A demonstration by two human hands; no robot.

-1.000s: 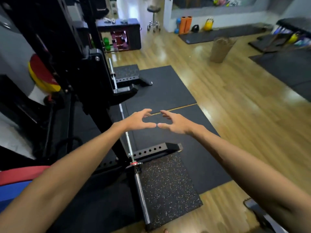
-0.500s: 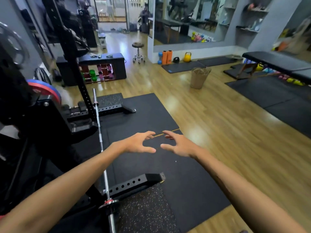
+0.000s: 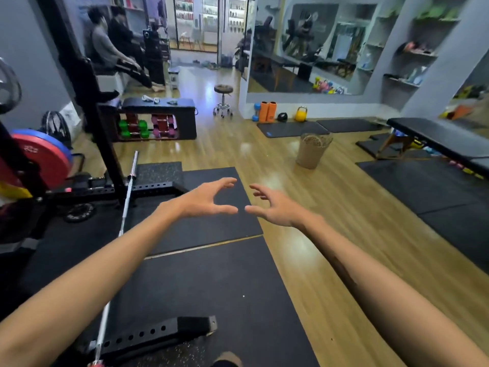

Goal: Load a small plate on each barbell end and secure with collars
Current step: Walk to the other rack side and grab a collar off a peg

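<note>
Fingers (image 3: 225,182) spread on both empty hands, bare silver barbell (image 3: 127,200) on black mat (image 3: 211,282)

Gym room with glossy wood floor (image 3: 304,207) and black mats (image 3: 211,274). Grey walls (image 3: 26,62). Large mirror (image 3: 312,49) at one o'clock, shelves (image 3: 412,51) at two. Dumbbell rack (image 3: 156,123) at eleven, stool (image 3: 223,99) at twelve, wicker basket (image 3: 312,151) and padded bench (image 3: 439,136) toward two. Bright glass doors (image 3: 201,25) far back.
</note>
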